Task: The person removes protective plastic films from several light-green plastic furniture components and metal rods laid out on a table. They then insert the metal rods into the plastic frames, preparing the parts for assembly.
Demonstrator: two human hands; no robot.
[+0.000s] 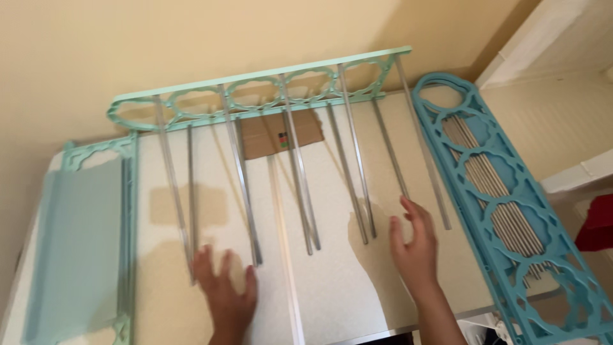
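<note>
the left hand (225,292) lies flat and open on the white tabletop (332,300), fingers spread, holding nothing. its fingertips sit just below the free ends of two metal rods (241,172), close to them but not gripping either. the right hand (415,246) is also open, palm turned inward, fingers loosely raised, empty; it sits between the lower ends of the rods on that side, and contact cannot be confirmed.

beyond both hands, the rods run up into a mint-green ornamental panel (255,89) propped against the wall. their near ends are loose and uneven.

left of the left hand lies a second mint-green panel (80,243). right of the right hand lies a blue panel (504,191) with a bundle of spare rods (498,191) under it.

judged step: rods seated in one panel, free ends being squared up. the next move would call for even, parallel ends before another panel is brought to them.
</note>
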